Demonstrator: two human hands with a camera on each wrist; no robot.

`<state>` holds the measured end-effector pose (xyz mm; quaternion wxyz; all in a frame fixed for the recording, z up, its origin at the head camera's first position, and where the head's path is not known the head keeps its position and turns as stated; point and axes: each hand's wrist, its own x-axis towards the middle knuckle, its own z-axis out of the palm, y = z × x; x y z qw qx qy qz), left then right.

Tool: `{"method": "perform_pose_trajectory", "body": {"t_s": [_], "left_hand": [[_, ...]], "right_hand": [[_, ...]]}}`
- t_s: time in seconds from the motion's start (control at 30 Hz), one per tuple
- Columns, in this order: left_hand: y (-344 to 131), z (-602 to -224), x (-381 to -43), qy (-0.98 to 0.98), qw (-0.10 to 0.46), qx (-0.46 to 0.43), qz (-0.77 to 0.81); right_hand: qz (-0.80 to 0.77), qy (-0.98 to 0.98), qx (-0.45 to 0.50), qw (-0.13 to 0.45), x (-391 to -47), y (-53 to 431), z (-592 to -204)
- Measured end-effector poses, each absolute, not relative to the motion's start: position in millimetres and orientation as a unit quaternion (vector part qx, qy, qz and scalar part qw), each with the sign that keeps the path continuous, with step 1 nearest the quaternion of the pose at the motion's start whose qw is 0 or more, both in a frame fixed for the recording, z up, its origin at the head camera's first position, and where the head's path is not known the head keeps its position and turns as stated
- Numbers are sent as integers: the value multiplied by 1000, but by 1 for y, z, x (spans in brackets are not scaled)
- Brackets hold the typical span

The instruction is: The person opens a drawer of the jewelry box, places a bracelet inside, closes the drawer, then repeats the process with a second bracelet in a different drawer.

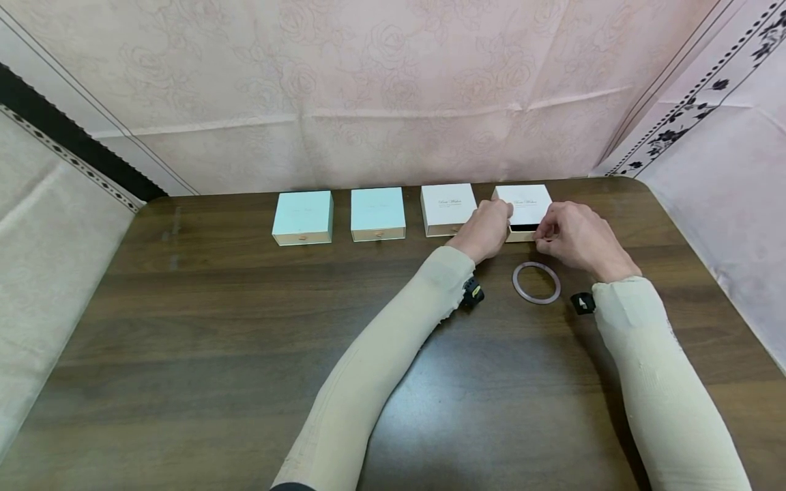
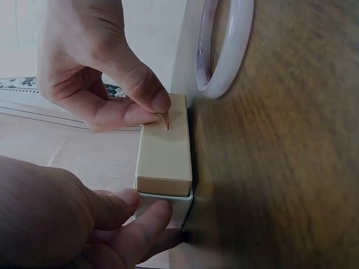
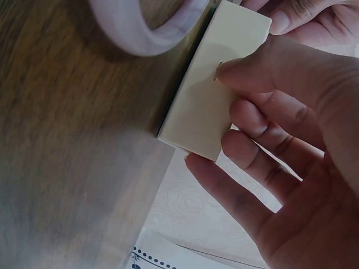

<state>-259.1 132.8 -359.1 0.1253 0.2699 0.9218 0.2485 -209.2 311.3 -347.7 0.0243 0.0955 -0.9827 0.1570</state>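
A white-lidded drawer box [image 1: 527,196] stands at the right end of a row, its cream drawer [image 2: 162,154] pulled partly out; a dark strip of the inside shows in the head view. My left hand [image 1: 484,228] steadies the left side of the box's outer sleeve between thumb and fingers. At the drawer's front, my right hand [image 1: 580,235] pinches the small ribbon tab [image 2: 165,120] with thumb and forefinger. Just in front of the box lies a pale lilac bangle [image 1: 537,301], flat on the table and touched by neither hand.
Left of this box stand another white box [image 1: 448,199] and two mint-green boxes [image 1: 377,204] [image 1: 303,211], all with drawer fronts facing me. They line the far edge of the brown wooden table [image 1: 245,341]. A pale rose-patterned cloth [image 1: 368,82] hangs behind.
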Motion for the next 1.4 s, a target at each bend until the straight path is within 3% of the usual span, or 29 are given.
{"method": "perform_pose_trajectory", "body": {"t_s": [1.4], "left_hand": [[133, -361, -259, 921, 117, 274, 250]], "right_hand": [[171, -977, 130, 5, -209, 316, -347]]}}
